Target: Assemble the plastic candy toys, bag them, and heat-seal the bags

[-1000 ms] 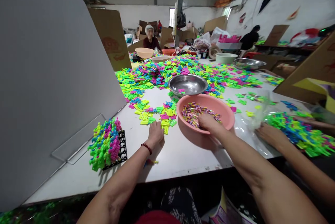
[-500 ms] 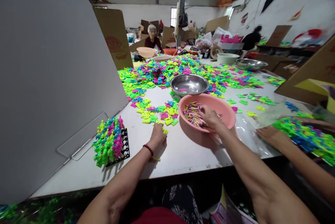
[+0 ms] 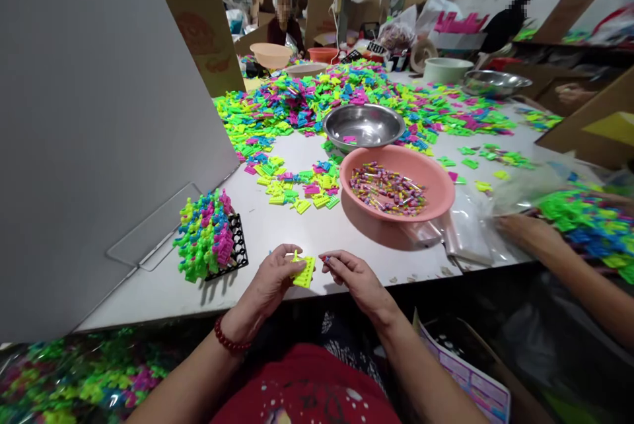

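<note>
Above the table's front edge, my left hand [image 3: 271, 279] is closed on a flat yellow plastic piece [image 3: 305, 273] with small studs. Close to its right side, my right hand [image 3: 354, 277] pinches a small tube-like piece [image 3: 324, 259], dark with a red end; its exact kind is too small to tell. A gap separates the two pieces. Beyond my right hand stands a pink basin [image 3: 436, 179] holding many small purple-and-yellow tubes [image 3: 386, 189]. Left of my hands, a black rack [image 3: 241, 246] carries rows of coloured plastic figures [image 3: 204, 236].
A steel bowl [image 3: 364, 125] touches the pink basin, before a wide heap of coloured plastic pieces [image 3: 292, 97]. A tall grey panel [image 3: 113, 113] borders the left. At right, a co-worker's hand [image 3: 529, 232] rests by clear bags [image 3: 468, 226]. Another person [image 3: 284, 31] sits opposite.
My right hand has left the pink basin with a small tube-like piece and come back beside my left hand. My left hand has drawn nearer with the yellow piece. The view has tilted down.
</note>
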The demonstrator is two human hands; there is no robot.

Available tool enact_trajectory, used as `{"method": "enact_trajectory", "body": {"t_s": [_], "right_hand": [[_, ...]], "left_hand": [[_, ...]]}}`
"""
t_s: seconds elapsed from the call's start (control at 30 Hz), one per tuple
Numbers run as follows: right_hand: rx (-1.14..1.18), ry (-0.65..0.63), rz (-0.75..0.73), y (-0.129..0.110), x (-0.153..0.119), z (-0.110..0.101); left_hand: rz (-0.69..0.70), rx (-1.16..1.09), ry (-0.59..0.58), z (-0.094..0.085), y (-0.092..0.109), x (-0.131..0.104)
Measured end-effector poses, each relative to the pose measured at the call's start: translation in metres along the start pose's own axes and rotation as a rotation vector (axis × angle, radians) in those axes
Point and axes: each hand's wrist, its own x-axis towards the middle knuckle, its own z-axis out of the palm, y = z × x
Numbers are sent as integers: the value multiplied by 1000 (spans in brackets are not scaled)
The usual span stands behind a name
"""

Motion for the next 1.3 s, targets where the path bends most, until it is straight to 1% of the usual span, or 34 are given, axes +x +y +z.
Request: {"method": "enact_trajectory", "body": {"t_s": [0.1, 0.27, 0.4, 0.53, 0.67, 0.87, 1.0, 1.1, 1.17, 1.23, 1.3], "right_hand": [[46, -53, 45, 5, -4, 10], [91, -103, 54, 6, -8, 17], [26, -91, 42, 1, -10, 20], [-76, -55, -17, -3, -13, 20], [-130, -57, -64, -4, -14, 20], [-262, -36, -177, -1, -15, 19], [-421, -7, -286, -1, -18, 19], [-496, 5, -385, -2, -20, 22], [-548, 12, -471, -3, -21, 25], [-609, 9, -535, -5, -22, 29], [-655, 10, -555, -7, -22, 31]], "left_hand": [[-19, -20, -14, -2, -1, -13], [-12, -38, -39, 1, -2, -21], [-10, -51, -40, 1, -3, -22], [-4, -52, -47, -2, -7, -21], [4, -42, -38, -4, -9, -20], [0, 7, -10, -2, -7, -21], [-39, -13, 31, 2, -5, -22], [-69, -26, 74, 5, -5, -23], [-41, 11, 111, 7, -7, -25], [45, 92, 166, 8, -9, -27], [125, 134, 209, 8, -11, -28]]}}
